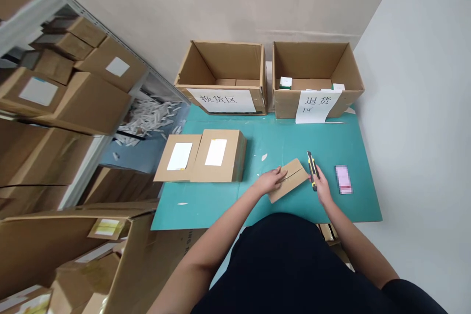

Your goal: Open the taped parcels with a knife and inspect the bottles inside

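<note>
The right hand [322,185] covers part of the utility knife [312,169]. The pink packet [343,179] on the green mat [362,196] is blurred, its print unreadable. Small white-and-green items [285,83] in the right carton [312,59] are too small to tell. Stacked cartons [44,157] are cut off by the left edge.

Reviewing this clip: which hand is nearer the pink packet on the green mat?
Right. The right hand, gripping a utility knife, is just left of the pink packet. The left hand is farther left, resting on the cardboard parcel.
</note>
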A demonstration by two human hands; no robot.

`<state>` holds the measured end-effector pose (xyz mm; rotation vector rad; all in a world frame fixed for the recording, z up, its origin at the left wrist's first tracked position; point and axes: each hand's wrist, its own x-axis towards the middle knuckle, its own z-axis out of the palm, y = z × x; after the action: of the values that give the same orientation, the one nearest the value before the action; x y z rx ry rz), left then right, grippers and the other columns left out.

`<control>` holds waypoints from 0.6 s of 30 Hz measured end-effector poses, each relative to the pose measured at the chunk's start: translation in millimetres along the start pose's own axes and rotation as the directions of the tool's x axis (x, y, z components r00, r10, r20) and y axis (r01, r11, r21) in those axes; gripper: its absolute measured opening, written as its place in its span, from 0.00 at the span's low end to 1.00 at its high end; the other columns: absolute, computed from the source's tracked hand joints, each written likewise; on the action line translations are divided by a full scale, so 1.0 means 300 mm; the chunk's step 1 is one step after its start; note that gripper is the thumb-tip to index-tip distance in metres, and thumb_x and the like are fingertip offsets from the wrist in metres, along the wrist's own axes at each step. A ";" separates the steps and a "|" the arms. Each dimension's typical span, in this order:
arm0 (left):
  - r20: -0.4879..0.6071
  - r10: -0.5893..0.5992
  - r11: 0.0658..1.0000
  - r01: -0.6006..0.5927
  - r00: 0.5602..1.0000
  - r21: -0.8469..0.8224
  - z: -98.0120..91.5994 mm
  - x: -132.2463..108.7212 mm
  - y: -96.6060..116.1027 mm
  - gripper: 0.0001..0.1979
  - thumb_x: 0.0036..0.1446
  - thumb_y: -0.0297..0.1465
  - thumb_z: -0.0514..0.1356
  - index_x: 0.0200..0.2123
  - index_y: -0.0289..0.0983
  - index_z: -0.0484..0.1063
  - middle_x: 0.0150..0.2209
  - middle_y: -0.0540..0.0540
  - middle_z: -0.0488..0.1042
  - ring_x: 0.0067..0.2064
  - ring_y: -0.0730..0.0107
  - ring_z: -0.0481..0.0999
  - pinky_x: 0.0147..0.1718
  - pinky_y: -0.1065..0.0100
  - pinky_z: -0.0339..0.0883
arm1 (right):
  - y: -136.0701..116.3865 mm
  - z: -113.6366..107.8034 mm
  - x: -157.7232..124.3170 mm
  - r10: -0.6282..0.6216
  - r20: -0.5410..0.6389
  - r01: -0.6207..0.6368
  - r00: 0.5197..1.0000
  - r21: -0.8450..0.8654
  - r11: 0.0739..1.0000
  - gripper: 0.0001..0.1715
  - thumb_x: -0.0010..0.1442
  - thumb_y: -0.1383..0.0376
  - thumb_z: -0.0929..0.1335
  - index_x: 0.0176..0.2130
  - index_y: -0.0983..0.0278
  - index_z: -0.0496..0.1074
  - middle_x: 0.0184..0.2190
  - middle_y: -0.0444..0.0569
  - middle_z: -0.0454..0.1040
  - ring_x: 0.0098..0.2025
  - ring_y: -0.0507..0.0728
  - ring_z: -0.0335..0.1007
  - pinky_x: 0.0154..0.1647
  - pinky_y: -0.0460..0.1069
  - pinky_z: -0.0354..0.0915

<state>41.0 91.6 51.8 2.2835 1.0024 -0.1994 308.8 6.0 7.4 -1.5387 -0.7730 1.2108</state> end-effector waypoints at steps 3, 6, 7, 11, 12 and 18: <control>-0.058 0.001 0.996 0.004 0.998 0.091 -0.020 0.024 0.024 0.28 0.63 0.25 0.52 0.65 0.47 0.63 0.68 0.42 0.62 0.65 0.52 0.65 0.63 0.51 0.57 | 0.044 -0.001 -0.155 0.110 -0.058 -0.102 0.992 0.134 0.986 0.43 0.59 0.49 0.70 0.67 0.58 0.60 0.39 0.46 0.79 0.39 0.57 0.77 0.42 0.52 0.72; -0.113 0.010 0.990 0.006 0.994 0.142 0.002 0.024 0.062 0.25 0.65 0.24 0.50 0.62 0.48 0.65 0.68 0.42 0.61 0.68 0.53 0.59 0.66 0.45 0.50 | 0.067 0.026 -0.251 0.174 -0.073 -0.152 0.982 0.243 0.958 0.43 0.56 0.50 0.72 0.66 0.56 0.62 0.41 0.47 0.79 0.41 0.57 0.77 0.43 0.53 0.73; -0.127 0.030 0.989 -0.011 0.991 0.150 0.014 0.019 0.071 0.24 0.65 0.24 0.50 0.61 0.48 0.65 0.68 0.42 0.60 0.69 0.53 0.57 0.67 0.45 0.48 | 0.067 0.033 -0.264 0.185 -0.078 -0.158 0.980 0.262 0.952 0.43 0.56 0.49 0.72 0.66 0.55 0.62 0.40 0.47 0.79 0.41 0.58 0.78 0.42 0.53 0.74; -0.162 0.137 0.982 -0.112 0.977 0.154 0.060 -0.005 0.071 0.17 0.66 0.24 0.53 0.54 0.46 0.70 0.69 0.44 0.58 0.71 0.57 0.53 0.69 0.46 0.46 | 0.041 0.036 -0.255 0.187 -0.091 -0.155 0.978 0.281 0.947 0.45 0.56 0.47 0.72 0.67 0.55 0.60 0.39 0.48 0.79 0.42 0.59 0.78 0.40 0.54 0.74; -0.164 0.158 0.979 -0.133 0.974 0.152 0.067 -0.009 0.068 0.15 0.66 0.24 0.54 0.51 0.45 0.71 0.69 0.43 0.59 0.71 0.57 0.54 0.69 0.46 0.46 | 0.033 0.032 -0.246 0.186 -0.087 -0.155 0.979 0.283 0.946 0.46 0.56 0.47 0.72 0.67 0.56 0.60 0.39 0.48 0.79 0.42 0.59 0.79 0.40 0.54 0.74; -0.155 0.135 0.982 -0.112 0.979 0.151 0.081 -0.023 0.079 0.17 0.65 0.25 0.55 0.54 0.46 0.72 0.72 0.44 0.54 0.73 0.55 0.50 0.69 0.42 0.44 | 0.002 0.007 -0.226 0.179 -0.060 -0.150 0.982 0.325 0.934 0.46 0.55 0.49 0.73 0.67 0.57 0.61 0.36 0.47 0.80 0.41 0.59 0.79 0.43 0.55 0.74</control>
<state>55.7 60.5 46.6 2.5165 0.9496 -0.0296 286.7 -54.6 28.3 -1.3960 -0.3707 1.3087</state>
